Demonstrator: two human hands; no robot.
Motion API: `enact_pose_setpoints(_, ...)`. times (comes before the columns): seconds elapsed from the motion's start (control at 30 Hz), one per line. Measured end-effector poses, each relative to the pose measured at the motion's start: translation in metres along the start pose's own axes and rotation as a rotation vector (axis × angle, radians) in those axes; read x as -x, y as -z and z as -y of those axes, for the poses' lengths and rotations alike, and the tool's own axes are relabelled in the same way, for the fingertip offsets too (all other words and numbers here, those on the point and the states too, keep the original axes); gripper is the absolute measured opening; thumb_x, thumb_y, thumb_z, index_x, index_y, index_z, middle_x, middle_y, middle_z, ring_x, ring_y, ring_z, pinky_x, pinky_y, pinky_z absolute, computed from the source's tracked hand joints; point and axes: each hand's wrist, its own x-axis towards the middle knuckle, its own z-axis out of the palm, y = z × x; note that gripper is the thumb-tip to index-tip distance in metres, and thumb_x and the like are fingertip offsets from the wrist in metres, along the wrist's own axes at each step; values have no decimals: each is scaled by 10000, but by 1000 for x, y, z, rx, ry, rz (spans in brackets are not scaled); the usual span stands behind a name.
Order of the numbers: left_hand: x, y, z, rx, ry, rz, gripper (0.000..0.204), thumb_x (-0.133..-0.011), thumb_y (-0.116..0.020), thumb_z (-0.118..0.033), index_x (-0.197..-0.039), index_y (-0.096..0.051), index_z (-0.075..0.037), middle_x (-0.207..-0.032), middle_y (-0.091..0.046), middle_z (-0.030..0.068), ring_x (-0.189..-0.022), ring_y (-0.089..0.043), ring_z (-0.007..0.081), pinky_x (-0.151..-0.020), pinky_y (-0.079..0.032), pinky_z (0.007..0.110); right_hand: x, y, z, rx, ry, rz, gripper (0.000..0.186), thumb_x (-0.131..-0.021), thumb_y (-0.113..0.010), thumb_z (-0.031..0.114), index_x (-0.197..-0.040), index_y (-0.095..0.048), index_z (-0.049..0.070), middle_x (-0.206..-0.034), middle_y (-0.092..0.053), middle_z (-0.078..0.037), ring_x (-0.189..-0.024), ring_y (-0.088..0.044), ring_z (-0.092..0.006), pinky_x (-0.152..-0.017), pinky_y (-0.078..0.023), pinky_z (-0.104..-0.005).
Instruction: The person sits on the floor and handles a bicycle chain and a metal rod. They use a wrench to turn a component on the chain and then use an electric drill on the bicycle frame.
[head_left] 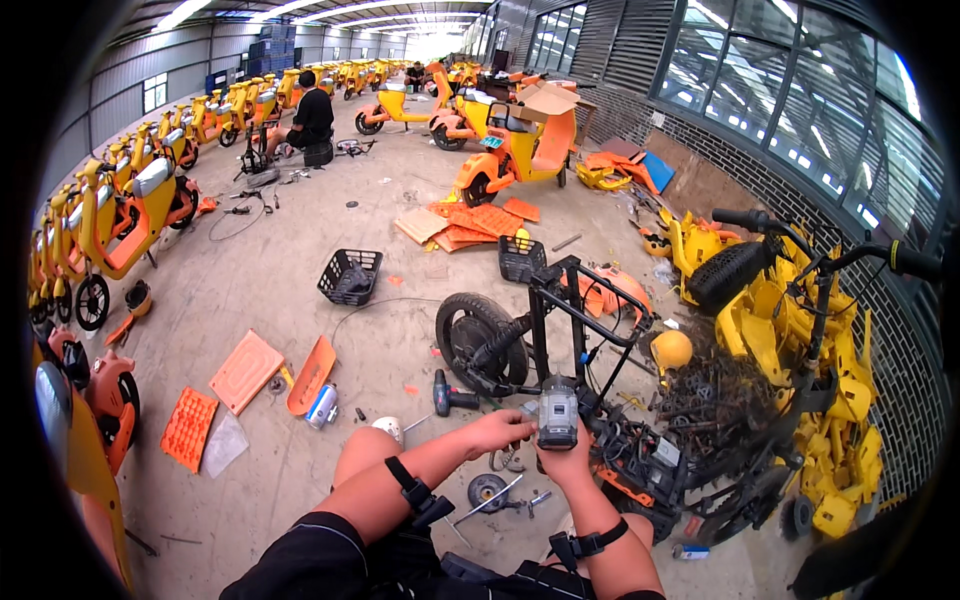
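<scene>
My right hand [568,458] is wrapped round the grip of a grey cordless impact wrench [558,412], which hides most of its fingers. The wrench is held up beside the stripped black scooter frame [592,310]. Just left of it, my left hand [503,430] has its fingers drawn together close to the tool. Whatever lies between those fingertips is hidden. The frame's wheel [482,343] lies beyond my hands. A second cordless drill [452,394] rests on the floor near my left forearm. Below my hands are a round metal hub part [488,492] and a T-handle wrench [487,503].
Yellow scooter panels [740,290] and dark loose hardware [715,405] are heaped at right. Black crates [350,277], orange panels [247,370] and a spray can [322,407] lie on the floor. Yellow scooters [130,215] line the left. A person [312,115] sits farther back.
</scene>
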Motion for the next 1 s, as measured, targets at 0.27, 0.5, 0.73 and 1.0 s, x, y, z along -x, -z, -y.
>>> enact_pose_setpoints(0.27, 8, -3, -14, -37, 20, -44, 319, -950, -611, -346, -1078, -625, -54, -850, -613, 11, -743, -552, 90, -615, -442, 250, 0, 1, 5, -8, -73, 24, 361, -774, -708, 41, -1104, -563, 42, -984, -647, -101, -908, -637, -232, -787, -503, -337)
enact_pose_setpoints(0.5, 4, 0, -9, -79, 34, -35, 339, -961, -598, -376, -1081, -626, -60, -852, -614, 5, -761, -556, 91, -612, -439, 249, 0, 0, -7, -5, -83, 13, 330, -795, -716, 85, -1088, -571, 39, -989, -651, -102, -908, -636, -227, -798, -501, -338)
enact_pose_setpoints(0.73, 6, -2, -12, -66, 0, -34, 380, -963, -605, -423, -1052, -623, -54, -851, -609, 19, -761, -555, 104, -634, -446, 263, 2, 3, -23, 5, -67, -3, 433, -749, -773, 101, -1116, -556, 25, -963, -668, -89, -838, -652, -175, -749, -531, -328)
enact_pose_setpoints(1.0, 2, -3, -6, -115, -49, -106, 409, -959, -637, -406, -1085, -624, -18, -872, -619, 34, -772, -562, 111, -648, -476, 284, 3, 6, -5, -48, -128, 14, 369, -788, -702, 71, -1133, -576, 34, -1015, -659, -93, -922, -638, -211, -804, -501, -322)
